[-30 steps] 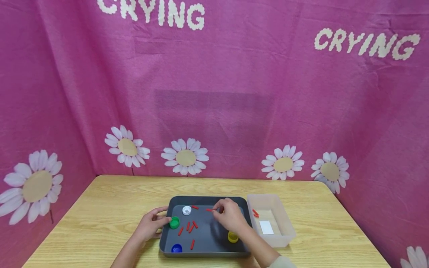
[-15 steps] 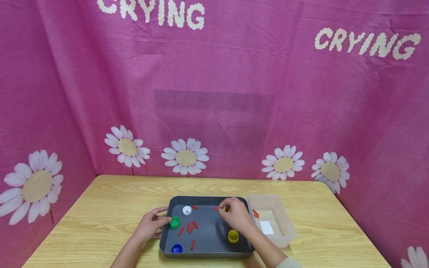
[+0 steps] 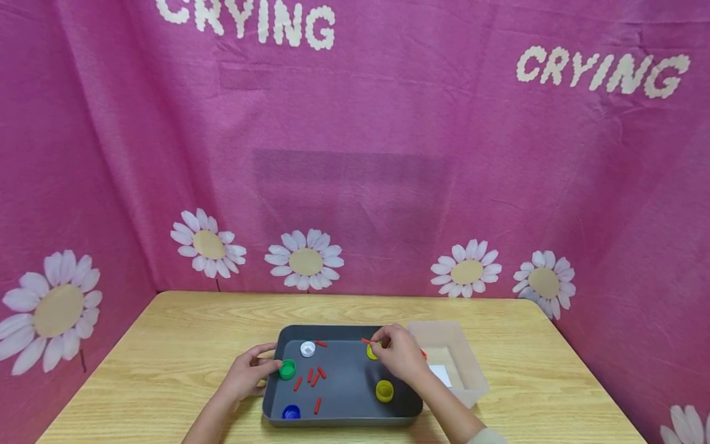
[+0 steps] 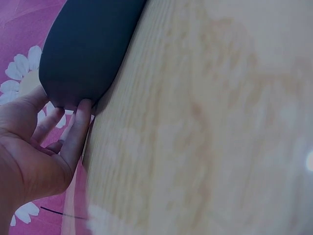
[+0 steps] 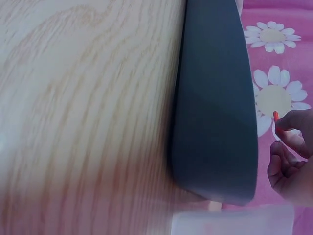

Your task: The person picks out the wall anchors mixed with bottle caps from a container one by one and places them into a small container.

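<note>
A dark grey tray (image 3: 346, 394) lies on the wooden table. My left hand (image 3: 246, 373) grips its left side, thumb at the rim beside a green bottle cap (image 3: 286, 370) and fingers (image 4: 80, 129) against the outer wall. Over the tray's far right part, my right hand (image 3: 400, 356) pinches a small red stick (image 3: 366, 340) between thumb and fingertips. Just below that hand sits a yellow cap (image 3: 372, 353), partly hidden by the fingers. A second yellow cap (image 3: 384, 391) stands nearer the front. Several red sticks (image 3: 318, 405) are scattered on the tray's left half.
Inside the tray are also a white cap (image 3: 307, 349) at the far left and a blue cap (image 3: 291, 412) at the near left. A clear plastic box (image 3: 471, 370) stands against the tray's right side, holding a white card (image 3: 441, 375) and red sticks.
My right hand has moved to the right with the red stick, from the tray's far middle to above the far yellow cap. The left hand keeps its hold on the tray.
</note>
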Available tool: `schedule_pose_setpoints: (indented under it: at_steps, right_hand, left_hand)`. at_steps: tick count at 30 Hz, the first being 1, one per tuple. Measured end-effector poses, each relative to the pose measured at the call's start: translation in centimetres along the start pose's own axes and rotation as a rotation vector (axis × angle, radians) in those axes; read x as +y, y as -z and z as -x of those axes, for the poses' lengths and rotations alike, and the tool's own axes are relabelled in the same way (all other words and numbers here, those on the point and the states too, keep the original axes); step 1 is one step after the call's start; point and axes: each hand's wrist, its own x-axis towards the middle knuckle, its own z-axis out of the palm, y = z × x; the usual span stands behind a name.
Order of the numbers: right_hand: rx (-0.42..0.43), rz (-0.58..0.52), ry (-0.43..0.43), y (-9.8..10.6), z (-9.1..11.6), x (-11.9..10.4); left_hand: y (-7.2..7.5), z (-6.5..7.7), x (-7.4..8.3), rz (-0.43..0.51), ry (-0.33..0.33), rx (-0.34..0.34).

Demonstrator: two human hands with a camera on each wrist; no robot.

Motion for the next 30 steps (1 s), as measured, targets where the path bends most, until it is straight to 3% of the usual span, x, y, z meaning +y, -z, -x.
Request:
schedule_pose_setpoints:
  at_steps: [30]
  right_hand:
    - [0.079, 0.000, -0.075, 3.2, 0.3, 1.6]
  left_hand:
    - [0.2, 0.2, 0.2, 0.005, -0.002, -0.030]
